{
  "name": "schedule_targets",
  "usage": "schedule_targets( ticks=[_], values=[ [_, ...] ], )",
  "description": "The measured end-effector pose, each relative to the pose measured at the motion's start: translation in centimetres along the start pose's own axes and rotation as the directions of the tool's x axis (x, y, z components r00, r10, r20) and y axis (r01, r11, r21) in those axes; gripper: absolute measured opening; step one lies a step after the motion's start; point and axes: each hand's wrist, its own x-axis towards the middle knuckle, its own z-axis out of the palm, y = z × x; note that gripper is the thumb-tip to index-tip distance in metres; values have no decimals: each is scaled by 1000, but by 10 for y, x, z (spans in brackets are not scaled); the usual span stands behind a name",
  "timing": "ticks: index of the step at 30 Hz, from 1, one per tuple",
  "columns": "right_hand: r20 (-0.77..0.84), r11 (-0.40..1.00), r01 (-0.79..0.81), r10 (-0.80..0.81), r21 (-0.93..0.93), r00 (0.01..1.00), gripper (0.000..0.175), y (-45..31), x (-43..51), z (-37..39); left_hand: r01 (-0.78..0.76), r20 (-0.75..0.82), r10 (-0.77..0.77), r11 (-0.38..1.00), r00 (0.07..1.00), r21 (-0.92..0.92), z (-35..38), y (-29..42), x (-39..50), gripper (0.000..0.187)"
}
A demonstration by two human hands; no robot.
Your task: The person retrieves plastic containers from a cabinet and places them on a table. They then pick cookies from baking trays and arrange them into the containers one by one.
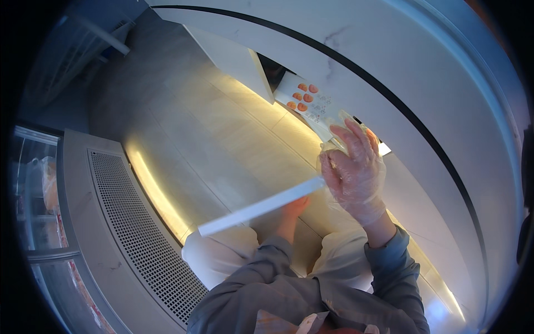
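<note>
My right hand (pixel 354 167), in a clear plastic glove, is raised in front of the cabinet opening with its fingers apart. I see nothing clearly held in it. Just past its fingertips, a white printed packet or box (pixel 302 100) with pictures of orange-red round fruit or food and some writing juts from the opening. A white cabinet door (pixel 263 205), seen nearly edge-on, stands swung out beside my right wrist and thumb. My left hand (pixel 298 205) is low behind that door, which hides much of it; whether it grips anything cannot be made out.
Another white door (pixel 233 58) stands swung out at the opening's far side. Above runs a pale marbled counter front with a black strip (pixel 333 56). Behind me on the left are a perforated vent grille (pixel 137 225) and a glass display case (pixel 41 188). Lit tile floor (pixel 187 121) lies between.
</note>
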Motion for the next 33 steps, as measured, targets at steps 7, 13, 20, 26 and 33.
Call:
schedule_targets(
  ticks=[7, 13, 20, 26, 33],
  values=[
    [27, 932, -47, 40, 359, 999, 30, 7, -1, -1, -397, -117, 418, 903, 901, 166, -70, 150, -72, 53],
    [-24, 925, -8, 19, 379, 1000, 36, 8, -1, -2, -543, 19, 660, 601, 751, 586, 89, 276, -119, 53],
    [-27, 943, 36, -29, 332, 999, 37, -1, 9, -1, -451, 613, 290, -466, 735, 761, 280, 247, -124, 23],
    [125, 892, -210, 174, 400, 977, 23, -19, 19, 19, -501, 852, -498, -785, 161, -364, 378, 144, -78, 20],
    [233, 927, -371, 349, 57, 908, 15, -34, 47, 29, -25, 386, -860, -417, 334, -908, 472, 106, -66, 21]
  ],
)
